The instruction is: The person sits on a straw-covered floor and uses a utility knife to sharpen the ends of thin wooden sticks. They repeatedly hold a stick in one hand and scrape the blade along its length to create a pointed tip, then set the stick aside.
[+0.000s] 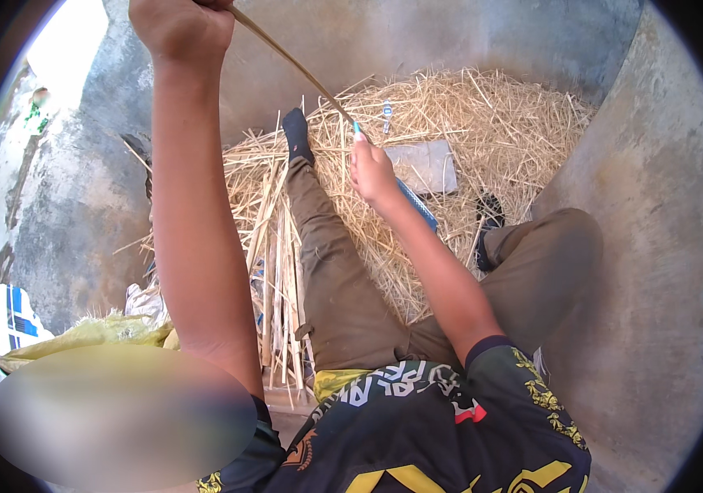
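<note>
A long, thin tan strip of cane or bamboo point(290, 62) slants from upper left down to the middle. My left hand point(183, 29) is raised at the top edge and closed around its upper end, with the fingertips cut off by the frame. The lower end meets the fingers of my right hand point(372, 171), closed beside a small teal piece point(357, 128); whether that is a finger wrap or part of a tool I cannot tell. A blue patterned, elongated object point(417, 205) shows beside my right forearm, partly hidden by it.
Pale shavings point(516, 123) heap over the floor, with a flat grey slab point(438, 164) on them. Longer split strips point(273, 271) lie left of my outstretched leg point(327, 255). Concrete walls point(639, 271) curve around. A yellowish sack point(97, 333) lies at left.
</note>
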A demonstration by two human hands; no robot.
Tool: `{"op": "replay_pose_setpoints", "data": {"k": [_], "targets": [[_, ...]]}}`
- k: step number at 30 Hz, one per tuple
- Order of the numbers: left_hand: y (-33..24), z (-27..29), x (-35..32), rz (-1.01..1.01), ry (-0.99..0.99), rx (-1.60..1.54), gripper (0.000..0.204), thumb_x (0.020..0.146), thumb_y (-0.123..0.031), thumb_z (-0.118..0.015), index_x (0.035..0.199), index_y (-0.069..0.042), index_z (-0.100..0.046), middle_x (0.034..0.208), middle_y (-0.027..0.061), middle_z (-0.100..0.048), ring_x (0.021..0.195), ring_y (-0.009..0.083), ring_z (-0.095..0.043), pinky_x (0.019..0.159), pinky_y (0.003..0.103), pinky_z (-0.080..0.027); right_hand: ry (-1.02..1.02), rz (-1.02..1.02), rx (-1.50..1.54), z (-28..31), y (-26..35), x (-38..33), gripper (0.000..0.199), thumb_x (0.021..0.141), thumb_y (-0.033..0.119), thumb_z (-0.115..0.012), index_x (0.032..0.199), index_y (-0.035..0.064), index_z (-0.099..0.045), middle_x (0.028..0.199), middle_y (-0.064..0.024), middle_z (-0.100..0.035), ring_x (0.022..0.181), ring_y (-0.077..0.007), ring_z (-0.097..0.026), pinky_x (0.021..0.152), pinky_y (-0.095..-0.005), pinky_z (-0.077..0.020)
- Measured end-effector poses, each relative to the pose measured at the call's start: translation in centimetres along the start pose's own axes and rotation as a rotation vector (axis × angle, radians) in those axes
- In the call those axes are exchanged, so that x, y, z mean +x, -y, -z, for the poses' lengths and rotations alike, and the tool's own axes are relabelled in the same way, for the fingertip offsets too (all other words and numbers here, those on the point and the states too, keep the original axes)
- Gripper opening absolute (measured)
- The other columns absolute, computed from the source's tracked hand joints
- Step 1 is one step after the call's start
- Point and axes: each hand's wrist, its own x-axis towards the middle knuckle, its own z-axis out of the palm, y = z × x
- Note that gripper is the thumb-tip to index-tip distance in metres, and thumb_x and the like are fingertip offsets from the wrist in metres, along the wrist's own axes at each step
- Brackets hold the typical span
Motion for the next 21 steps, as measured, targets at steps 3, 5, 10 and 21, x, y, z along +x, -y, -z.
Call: {"op": "replay_pose_setpoints", "data": {"k": [3,5,10,21], "targets": [[-0.1,0.9,0.2,0.013,0.026,0.008,0.045,0.109,-0.047,-0.039,0.071,-0.023,-0.041,0.056,-0.0069,-0.025,0.045,0.0093,-0.024,0.041,0.027,-0.017,0.111,0.153,0.121,-2.4,3.6,-2.1,0.043,0.109,0.042,-0.038,0.079,0.0113,-0.042,0.053,0.0045,-0.034,0.041,-0.0076,-0.032,0.039,-0.0247,-0.0279],[0.2,-0.5,-0.5,0.001,0.013,-0.007,0.045,0.109,-0.047,-0.038,0.071,-0.023,-0.041,0.056,-0.0067,-0.025,0.045,0.0094,-0.024,0.041,0.027,-0.018,0.114,0.02,0.25,-2.2,4.5,-2.7,0.043,0.11,0.042,-0.037,0.079,0.0122,-0.04,0.052,0.0033,-0.034,0.038,-0.0081,-0.03,0.035,-0.0259,-0.0253],[1.0,6.4,3.9,0.324,0.353,-0.528,0.044,0.109,-0.046,-0.039,0.072,-0.022,-0.042,0.057,-0.0066,-0.027,0.046,0.0095,-0.026,0.042,0.027,-0.02,0.102,-0.243,0.249,1.1,0.6,-0.8,0.047,0.108,0.05,-0.034,0.079,0.013,-0.039,0.051,0.003,-0.033,0.034,-0.0086,-0.029,0.031,-0.0265,-0.022],[0.9,4.8,3.1,0.216,0.239,-0.363,0.042,0.108,-0.047,-0.041,0.074,-0.023,-0.043,0.057,-0.0068,-0.028,0.047,0.0093,-0.028,0.043,0.027,-0.021,0.024,0.07,-0.031,-0.4,-2.1,-0.3,0.047,0.109,0.048,-0.038,0.078,0.0124,-0.044,0.053,0.0047,-0.034,0.041,-0.0073,-0.033,0.038,-0.0257,-0.0277]]}}
